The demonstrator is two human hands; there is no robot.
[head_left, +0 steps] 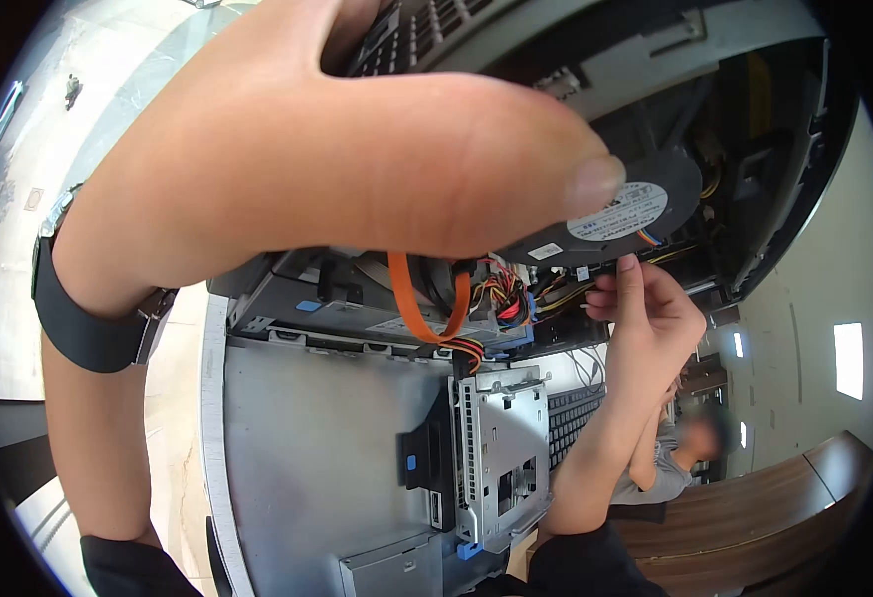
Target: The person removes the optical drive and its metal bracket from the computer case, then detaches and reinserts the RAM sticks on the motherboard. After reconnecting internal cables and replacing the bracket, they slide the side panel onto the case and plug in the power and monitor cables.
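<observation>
The left hand (337,129) rests its thumb on the black fan (655,194) inside the open computer case (307,448), with its grip too hidden to tell, while the right hand (650,313) pinches wires (566,297) just under the fan.

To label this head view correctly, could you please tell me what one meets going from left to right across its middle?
Black wrist strap → orange cable → metal drive cage → right hand.
</observation>
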